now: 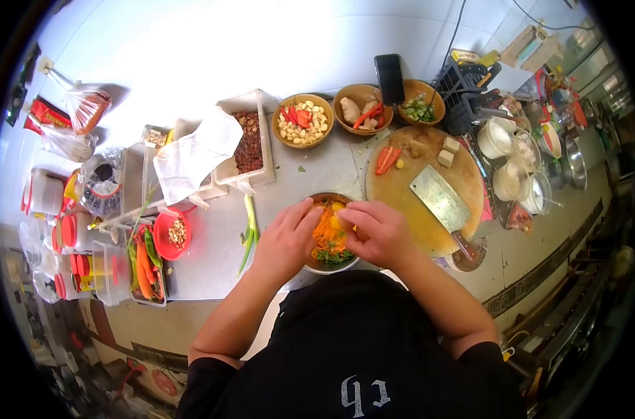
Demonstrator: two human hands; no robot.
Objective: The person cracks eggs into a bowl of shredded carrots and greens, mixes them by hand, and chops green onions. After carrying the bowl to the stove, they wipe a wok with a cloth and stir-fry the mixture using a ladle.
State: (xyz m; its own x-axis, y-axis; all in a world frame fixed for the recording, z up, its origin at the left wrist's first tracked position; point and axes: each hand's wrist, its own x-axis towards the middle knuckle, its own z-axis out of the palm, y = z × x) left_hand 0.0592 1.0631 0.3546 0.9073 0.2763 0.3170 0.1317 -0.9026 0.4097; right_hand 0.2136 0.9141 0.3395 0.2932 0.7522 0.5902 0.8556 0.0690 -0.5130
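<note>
- The left hand (284, 236) and right hand (378, 230) face each other, fingers curled inward, fingertips close together; I cannot tell what, if anything, they pinch.
- Between and just below the fingertips are rounded yellow lumps (334, 222).
- Directly under both hands sits the metal bowl (340, 268), holding orange shreds (326, 238) and chopped greens (329, 257).
- Just left of the left hand, a green onion (250, 227) lies on the tabletop (293, 173).
- Just right of the right hand is a round cutting board (394, 192), with a cleaver (437, 195), red pepper pieces (386, 160) and pale blocks (446, 153) on it.
- Ahead of the hands stand three brown bowls: one (302, 145) with pale cloves and red pieces, one (363, 133) with ginger and red peppers, one (439, 109) with cut greens. A dark phone (389, 79) stands upright by the last two.
- Ahead and left of the hands, a white container (267, 157) holds dark red bits, partly under a white cloth (195, 157).
- Well left of the hands are a red bowl (161, 236) of chopped bits and a tray (151, 302) of orange and green vegetables.
- Well right of the hands, beyond the board, white tubs (497, 138) stand grouped.
</note>
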